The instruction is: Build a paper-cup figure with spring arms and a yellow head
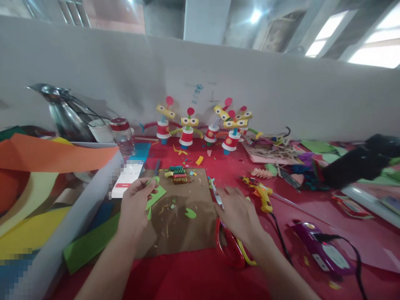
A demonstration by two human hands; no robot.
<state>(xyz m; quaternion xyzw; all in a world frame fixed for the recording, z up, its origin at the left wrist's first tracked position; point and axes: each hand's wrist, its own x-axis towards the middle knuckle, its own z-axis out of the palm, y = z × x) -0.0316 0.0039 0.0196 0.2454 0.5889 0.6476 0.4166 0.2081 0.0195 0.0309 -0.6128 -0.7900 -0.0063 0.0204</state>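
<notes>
My left hand [134, 206] pinches light green paper [158, 196] between thumb and fingertips, over the left side of a brown board [178, 237]. Palm down at the board's right edge, my right hand [237, 212] is closed over the middle of the scissors [229, 248]. Their red and yellow handles stick out toward me, and part of the metal blade shows beside the thumb; the fingertips are partly hidden. A small green heart-like cutout [190, 213] lies on the board between my hands. Coiled, striped paper springs [178, 175] sit at the board's far edge.
Several paper-cup figures [187, 135] stand by the wall. Right of my hand lie a yellow glue gun [265, 198] and a purple corded device [325, 250]. Leftward are a phone [127, 180], a jar [121, 135], a steel jug [64, 114] and a box of coloured paper [90, 200].
</notes>
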